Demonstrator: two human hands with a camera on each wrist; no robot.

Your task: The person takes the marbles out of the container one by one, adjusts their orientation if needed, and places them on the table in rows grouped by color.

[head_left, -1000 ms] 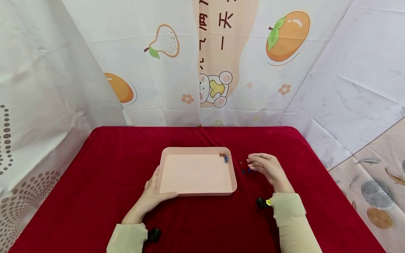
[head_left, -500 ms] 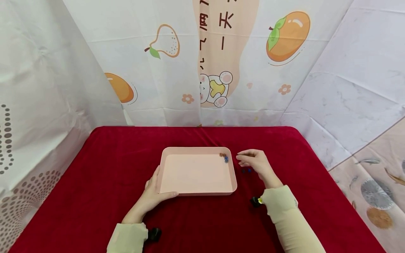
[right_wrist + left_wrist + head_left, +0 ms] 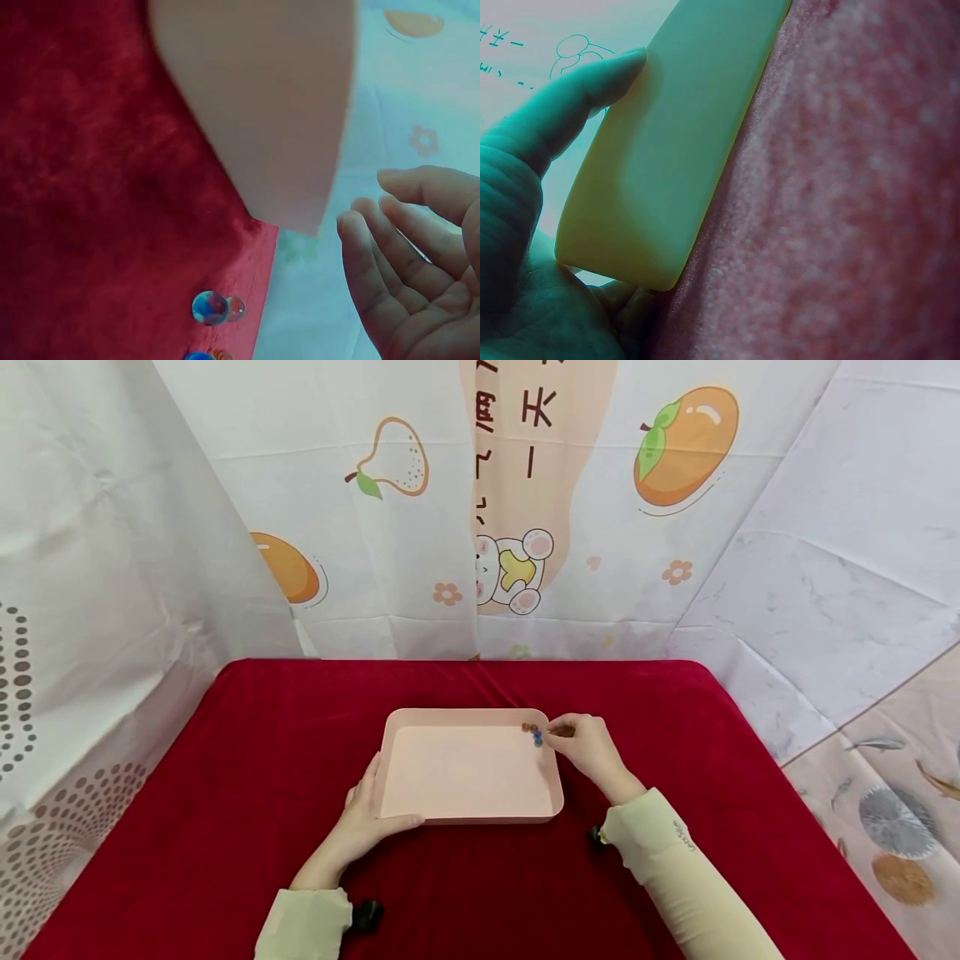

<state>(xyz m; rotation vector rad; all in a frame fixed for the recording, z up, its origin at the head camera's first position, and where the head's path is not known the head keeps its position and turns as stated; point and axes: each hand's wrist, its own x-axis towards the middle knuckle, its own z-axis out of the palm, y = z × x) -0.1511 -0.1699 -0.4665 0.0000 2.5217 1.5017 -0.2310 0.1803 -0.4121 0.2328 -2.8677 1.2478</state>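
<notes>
My left hand (image 3: 362, 818) holds the near left corner of a shallow pink tray (image 3: 465, 717), its thumb along the front wall. In the left wrist view the thumb (image 3: 592, 86) lies on the tray's wall (image 3: 675, 135). Over the tray's right rim is my right hand (image 3: 588, 747), fingertips drawn together above the far right corner. In the right wrist view its fingers (image 3: 364, 247) curve toward the thumb; I cannot tell whether a marble is between them. Inside that corner lie orange marbles (image 3: 528, 727) and blue marbles (image 3: 537, 739).
More glass marbles (image 3: 210, 307), blue and orange, lie on the red cloth (image 3: 637, 693) right of the tray, hidden by the right hand in the head view. White printed curtains (image 3: 420, 552) hang behind the table. Dark wrist cameras (image 3: 367, 916) sit below the sleeves.
My right hand has moved left from the marbles on the cloth to the tray's right rim, its fingertips drawing together. The left hand and the tray stay in place.
</notes>
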